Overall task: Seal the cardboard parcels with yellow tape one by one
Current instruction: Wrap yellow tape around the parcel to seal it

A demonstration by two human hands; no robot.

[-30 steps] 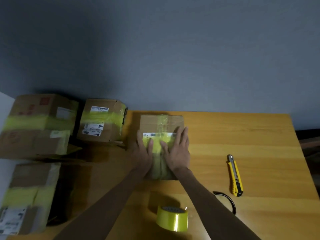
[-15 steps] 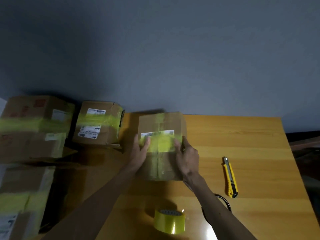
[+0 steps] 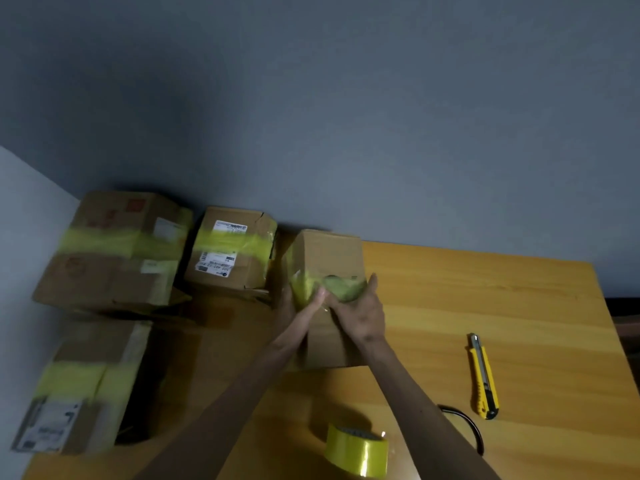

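Observation:
A small cardboard parcel (image 3: 327,258) with a band of yellow tape stands on the wooden table (image 3: 485,306), tipped so a plain brown face looks up. My left hand (image 3: 298,306) holds its left side, fingers reaching onto the tape. My right hand (image 3: 360,313) grips the near right part, thumb up along the right edge. The roll of yellow tape (image 3: 356,450) stands at the near edge, between my forearms.
A yellow utility knife (image 3: 483,375) lies to the right, with a black cable (image 3: 464,424) near it. Three taped parcels sit at the left: a large one (image 3: 114,247), a middle one (image 3: 232,251) and a near one (image 3: 79,386). The grey wall stands behind.
The parcel has been turned over from its labelled top face onto another side. Both hands went from lying flat on its top to holding its sides. The view has shifted left.

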